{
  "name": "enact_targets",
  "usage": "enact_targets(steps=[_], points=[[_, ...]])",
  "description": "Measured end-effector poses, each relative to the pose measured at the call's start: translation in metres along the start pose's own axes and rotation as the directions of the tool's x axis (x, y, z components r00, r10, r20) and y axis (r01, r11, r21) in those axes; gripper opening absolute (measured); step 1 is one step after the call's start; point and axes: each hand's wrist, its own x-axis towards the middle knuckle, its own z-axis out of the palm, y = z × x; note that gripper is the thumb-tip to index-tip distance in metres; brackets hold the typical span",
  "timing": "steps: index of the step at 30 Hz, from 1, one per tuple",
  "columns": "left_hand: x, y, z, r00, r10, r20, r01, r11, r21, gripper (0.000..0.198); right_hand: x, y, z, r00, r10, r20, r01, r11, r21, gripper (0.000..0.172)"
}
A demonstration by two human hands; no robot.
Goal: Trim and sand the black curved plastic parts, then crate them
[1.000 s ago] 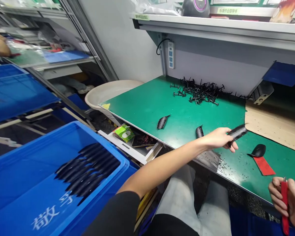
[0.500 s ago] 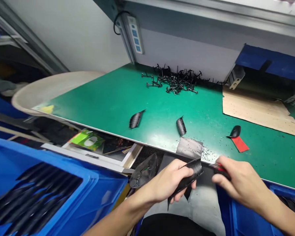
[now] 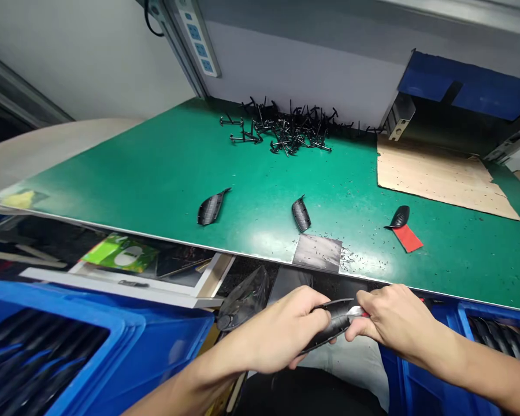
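My left hand (image 3: 286,332) is closed round a long black ribbed plastic part (image 3: 335,323), held over my lap just below the bench's front edge. My right hand (image 3: 392,320) is closed on a small red-handled knife (image 3: 359,312), its blade tip resting against the part's upper end. The two hands touch each other around the part. Three shorter black ribbed pieces (image 3: 211,207) (image 3: 301,214) (image 3: 399,217) lie on the green mat (image 3: 156,167).
A pile of black sprue pieces (image 3: 281,130) lies at the back of the mat. A red strip (image 3: 407,238), a grey patch (image 3: 318,252) and a cardboard sheet (image 3: 437,176) lie on the bench. Blue crates (image 3: 91,352) (image 3: 481,346) with black parts flank my legs. An open drawer (image 3: 125,266) sits below.
My left hand carried the black part from above the mat down to my lap. My right hand came in with the knife and now meets the part. The view tilted downward.
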Motion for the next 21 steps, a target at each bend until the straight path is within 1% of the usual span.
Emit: enact_targets(steps=[2, 4, 6, 7, 8, 9, 11, 12, 13, 14, 15, 16, 17, 18, 19, 21], points=[[0.004, 0.004, 0.002, 0.999, 0.017, -0.047, -0.013, 0.996, 0.084, 0.036, -0.005, 0.006, 0.001, 0.998, 0.010, 0.063, -0.015, 0.997, 0.079, 0.075], [0.007, 0.010, 0.004, 0.996, 0.052, -0.067, -0.043, 0.990, 0.132, 0.034, -0.013, 0.015, -0.002, 0.995, 0.038, 0.087, -0.054, 0.979, 0.195, 0.072], [0.011, 0.019, 0.005, 0.996, 0.076, -0.049, -0.069, 0.989, 0.134, 0.032, -0.024, 0.027, -0.009, 0.991, 0.095, 0.091, -0.122, 0.927, 0.354, 0.069], [0.013, 0.025, 0.005, 0.997, 0.075, -0.022, -0.071, 0.990, 0.123, 0.031, -0.030, 0.033, -0.012, 0.986, 0.138, 0.095, -0.166, 0.877, 0.451, 0.068], [0.016, 0.031, 0.006, 0.998, 0.064, 0.011, -0.065, 0.992, 0.109, 0.031, -0.034, 0.038, -0.014, 0.978, 0.180, 0.105, -0.208, 0.801, 0.561, 0.066], [0.020, 0.037, 0.006, 0.998, 0.050, 0.046, -0.054, 0.993, 0.101, 0.031, -0.038, 0.042, -0.016, 0.969, 0.213, 0.126, -0.241, 0.693, 0.679, 0.061], [0.031, 0.052, 0.008, 0.991, 0.022, 0.134, -0.039, 0.992, 0.124, 0.028, -0.042, 0.049, -0.016, 0.961, 0.220, 0.169, -0.249, 0.413, 0.876, 0.048], [0.039, 0.061, 0.008, 0.982, 0.017, 0.189, -0.045, 0.988, 0.147, 0.025, -0.042, 0.053, -0.014, 0.963, 0.208, 0.173, -0.229, 0.284, 0.931, 0.044], [0.049, 0.069, 0.009, 0.972, 0.029, 0.235, -0.071, 0.982, 0.173, 0.023, -0.042, 0.058, -0.012, 0.965, 0.210, 0.158, -0.200, 0.192, 0.961, 0.041], [0.060, 0.078, 0.010, 0.965, 0.067, 0.252, -0.121, 0.971, 0.205, 0.021, -0.041, 0.064, -0.010, 0.961, 0.243, 0.132, -0.171, 0.146, 0.974, 0.039], [0.071, 0.087, 0.010, 0.962, 0.130, 0.241, -0.191, 0.950, 0.247, 0.020, -0.041, 0.071, -0.008, 0.947, 0.305, 0.104, -0.152, 0.137, 0.979, 0.037], [0.083, 0.096, 0.010, 0.956, 0.207, 0.206, -0.263, 0.918, 0.298, 0.020, -0.042, 0.080, -0.008, 0.922, 0.379, 0.083, -0.148, 0.145, 0.978, 0.038], [0.095, 0.104, 0.011, 0.944, 0.292, 0.154, -0.329, 0.874, 0.358, 0.020, -0.045, 0.090, -0.008, 0.893, 0.445, 0.072, -0.154, 0.152, 0.976, 0.040], [0.106, 0.112, 0.012, 0.922, 0.373, 0.103, -0.380, 0.824, 0.420, 0.020, -0.048, 0.100, -0.008, 0.869, 0.490, 0.068, -0.163, 0.153, 0.975, 0.044], [0.115, 0.119, 0.013, 0.896, 0.438, 0.074, -0.419, 0.778, 0.469, 0.021, -0.053, 0.109, -0.010, 0.856, 0.512, 0.070, -0.170, 0.150, 0.974, 0.048], [0.130, 0.130, 0.017, 0.867, 0.493, 0.079, -0.462, 0.731, 0.503, 0.020, -0.065, 0.123, -0.013, 0.850, 0.522, 0.071, -0.168, 0.142, 0.976, 0.052]])
